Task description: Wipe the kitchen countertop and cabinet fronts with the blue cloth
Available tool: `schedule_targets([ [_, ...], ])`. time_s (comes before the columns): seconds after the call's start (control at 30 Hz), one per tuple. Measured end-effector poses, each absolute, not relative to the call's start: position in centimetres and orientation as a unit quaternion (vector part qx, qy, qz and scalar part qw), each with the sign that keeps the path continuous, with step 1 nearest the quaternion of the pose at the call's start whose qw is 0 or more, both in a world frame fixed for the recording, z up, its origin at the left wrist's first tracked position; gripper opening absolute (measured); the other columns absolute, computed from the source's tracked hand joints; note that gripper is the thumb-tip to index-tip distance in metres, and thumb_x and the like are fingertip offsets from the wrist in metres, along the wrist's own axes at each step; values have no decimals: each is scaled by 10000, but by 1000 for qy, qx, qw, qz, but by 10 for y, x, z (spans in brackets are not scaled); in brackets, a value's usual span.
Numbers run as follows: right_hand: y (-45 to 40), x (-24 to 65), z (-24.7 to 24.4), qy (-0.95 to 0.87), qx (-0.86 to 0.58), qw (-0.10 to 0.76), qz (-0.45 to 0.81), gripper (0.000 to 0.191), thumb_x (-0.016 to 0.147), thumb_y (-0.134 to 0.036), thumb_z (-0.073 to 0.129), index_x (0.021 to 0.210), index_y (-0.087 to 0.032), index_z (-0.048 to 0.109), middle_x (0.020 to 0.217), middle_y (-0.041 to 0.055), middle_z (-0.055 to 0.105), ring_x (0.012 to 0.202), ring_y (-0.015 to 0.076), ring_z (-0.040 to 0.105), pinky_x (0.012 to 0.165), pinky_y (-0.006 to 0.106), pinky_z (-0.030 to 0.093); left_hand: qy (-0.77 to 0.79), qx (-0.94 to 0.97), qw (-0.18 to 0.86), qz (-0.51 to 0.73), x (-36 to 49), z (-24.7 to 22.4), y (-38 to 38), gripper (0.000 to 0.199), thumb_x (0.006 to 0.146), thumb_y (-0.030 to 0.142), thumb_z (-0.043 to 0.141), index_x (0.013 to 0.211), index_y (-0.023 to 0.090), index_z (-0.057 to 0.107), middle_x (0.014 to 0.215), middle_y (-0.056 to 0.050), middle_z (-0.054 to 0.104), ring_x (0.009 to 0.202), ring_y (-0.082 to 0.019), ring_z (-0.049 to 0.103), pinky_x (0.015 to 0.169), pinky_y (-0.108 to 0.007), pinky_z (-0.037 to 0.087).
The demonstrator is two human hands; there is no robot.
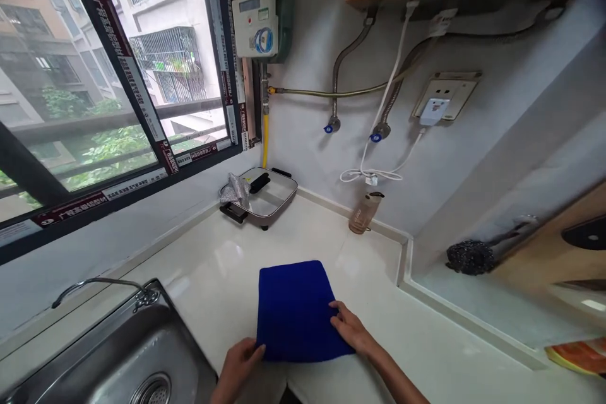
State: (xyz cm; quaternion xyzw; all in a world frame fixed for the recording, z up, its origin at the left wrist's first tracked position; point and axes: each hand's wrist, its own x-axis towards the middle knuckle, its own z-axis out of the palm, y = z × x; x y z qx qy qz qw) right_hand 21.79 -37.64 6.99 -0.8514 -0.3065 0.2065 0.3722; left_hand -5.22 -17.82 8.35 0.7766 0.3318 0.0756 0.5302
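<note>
A blue cloth [297, 312] lies spread on the pale countertop [215, 290], its near edge close to the counter's front. My left hand [240, 363] pinches the cloth's near left corner between thumb and fingers. At the cloth's right edge is my right hand [350, 328], with its thumb and index fingertip on the fabric and the other fingers curled beneath or beside it.
A steel sink [184, 344] with a faucet [101, 282] is at the left. Against the back wall stand a lidded electric pan [279, 192] with bubble wrap [235, 190] and a brown bottle [365, 213]. A raised ledge [466, 325] bounds the counter's right side.
</note>
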Motion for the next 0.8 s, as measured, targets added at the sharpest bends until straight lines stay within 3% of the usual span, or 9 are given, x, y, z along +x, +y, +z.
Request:
schedule_targets([
  [0.2, -411, 196, 59, -306, -822, 416, 242, 576, 712, -382, 499, 1272, -260, 564, 861, 15, 665, 848, 238, 663, 761, 372, 532, 359, 823, 435, 73, -50, 89, -194, 467, 822, 630, 484, 765, 207, 674, 755, -63, 681, 748, -236, 602, 694, -329, 404],
  [0.33, -414, 194, 67, -328, -796, 471, 193, 484, 802, -449, 501, 1238, -249, 565, 979, 44, 690, 863, 233, 673, 806, 385, 553, 324, 840, 428, 77, -31, 107, -190, 352, 797, 507, 518, 625, 209, 592, 594, -18, 569, 608, -186, 516, 646, -317, 314],
  [0.47, -373, 223, 117, -314, -794, 516, 65, 437, 876, -516, 466, 1165, -208, 575, 1091, 99, 677, 939, 251, 664, 864, 428, 557, 282, 798, 508, 159, 15, 148, -156, 462, 774, 608, 538, 550, 206, 499, 542, 32, 424, 577, -144, 399, 605, -287, 287],
  [0.67, -313, 269, 218, -343, -752, 542, -151, 444, 951, -486, 362, 1240, -202, 545, 1244, 129, 618, 1180, 247, 576, 1090, 474, 438, 292, 753, 526, 267, 75, 226, -104, 519, 819, 674, 500, 909, 197, 685, 654, 26, 516, 637, -154, 461, 594, -264, 359],
  [0.8, -327, 268, 209, -350, -797, 481, -101, 513, 958, -483, 352, 1363, -195, 481, 1144, 125, 642, 1023, 265, 639, 976, 487, 510, 306, 738, 542, 261, 55, 219, -111, 551, 777, 722, 528, 801, 193, 680, 604, 21, 521, 601, -154, 463, 566, -266, 359],
])
